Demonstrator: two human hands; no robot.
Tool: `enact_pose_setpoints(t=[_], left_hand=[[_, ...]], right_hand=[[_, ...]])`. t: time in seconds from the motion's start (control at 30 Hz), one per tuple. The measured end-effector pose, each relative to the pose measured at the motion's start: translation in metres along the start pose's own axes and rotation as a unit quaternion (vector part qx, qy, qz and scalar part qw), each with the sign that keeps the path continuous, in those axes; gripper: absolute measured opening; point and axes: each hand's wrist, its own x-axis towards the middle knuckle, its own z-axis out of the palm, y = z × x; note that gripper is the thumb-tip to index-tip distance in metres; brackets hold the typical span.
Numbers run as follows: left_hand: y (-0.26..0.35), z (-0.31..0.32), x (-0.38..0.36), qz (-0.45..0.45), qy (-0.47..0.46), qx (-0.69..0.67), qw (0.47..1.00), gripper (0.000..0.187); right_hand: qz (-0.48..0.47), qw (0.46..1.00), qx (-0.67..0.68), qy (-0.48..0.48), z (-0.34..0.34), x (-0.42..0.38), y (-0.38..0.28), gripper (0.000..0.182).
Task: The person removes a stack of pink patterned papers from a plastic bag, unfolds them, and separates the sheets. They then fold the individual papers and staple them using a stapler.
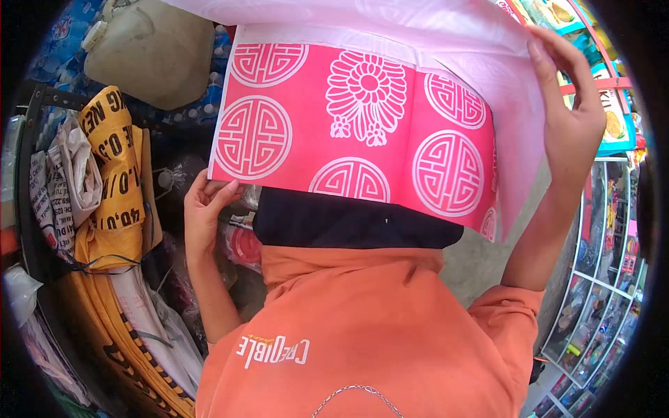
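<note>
A bright pink-red patterned sheet (pixel 383 118) with white round motifs and a flower is spread in front of my chest. Its pale pink back (pixel 390 19) is turned over along the top and down the right side. My left hand (pixel 209 202) pinches the lower left corner between thumb and fingers. Up at the right edge, the fingers of my right hand (pixel 571 104) are bent round the pale folded-over part, some of them hidden behind it. The sheet hangs over my dark-clothed lap (pixel 355 219).
A large cloudy plastic jug (pixel 157 52) stands on packs of blue-labelled bottles (pixel 52 52) at the upper left. Below are yellow printed sacks (pixel 115 174) in a dark metal frame (pixel 31 153). Snack packets (pixel 610 111) and a white wire rack (pixel 592 272) line the right side.
</note>
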Motion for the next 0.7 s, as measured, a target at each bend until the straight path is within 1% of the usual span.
enact_pose_setpoints(t=[0.07,0.13,0.23,0.27,0.33,0.37,0.43,0.5,0.6,0.7], left_hand=[[0.002,0.000,-0.001,-0.002,0.004,0.004,1.000,0.033],[0.003,0.000,-0.001,-0.002,0.008,0.009,1.000,0.033],[0.005,-0.001,-0.002,-0.005,0.016,0.017,1.000,0.033],[0.006,-0.001,-0.003,-0.010,0.020,0.020,1.000,0.033],[0.006,-0.001,-0.004,-0.016,0.028,0.024,0.999,0.033],[0.006,-0.001,-0.005,-0.017,0.031,0.026,0.999,0.033],[0.003,-0.007,-0.005,-0.025,0.030,0.023,0.999,0.034],[0.001,-0.008,-0.006,-0.039,0.026,0.018,0.999,0.034],[-0.001,-0.005,-0.006,-0.058,0.028,0.009,0.998,0.035],[0.000,-0.001,-0.005,-0.064,0.019,-0.008,0.998,0.036]], right_hand=[[0.010,1.000,0.009,-0.011,-0.005,0.019,0.008,0.023],[-0.064,0.998,-0.002,0.024,0.003,0.034,0.003,0.021],[-0.077,0.997,0.025,0.007,0.001,0.060,0.009,0.022],[-0.035,0.997,0.063,0.001,0.002,0.069,0.011,0.022],[-0.012,0.996,0.091,-0.021,0.005,0.089,0.019,0.024],[-0.031,0.996,0.082,-0.036,0.006,0.100,0.025,0.024],[-0.032,0.994,0.075,-0.075,0.010,0.122,0.031,0.025],[0.004,0.989,0.085,-0.122,0.015,0.146,0.042,0.024],[-0.033,0.975,0.045,-0.214,0.034,0.193,0.083,0.024],[-0.064,0.960,0.083,-0.260,0.067,0.215,0.095,0.025]])
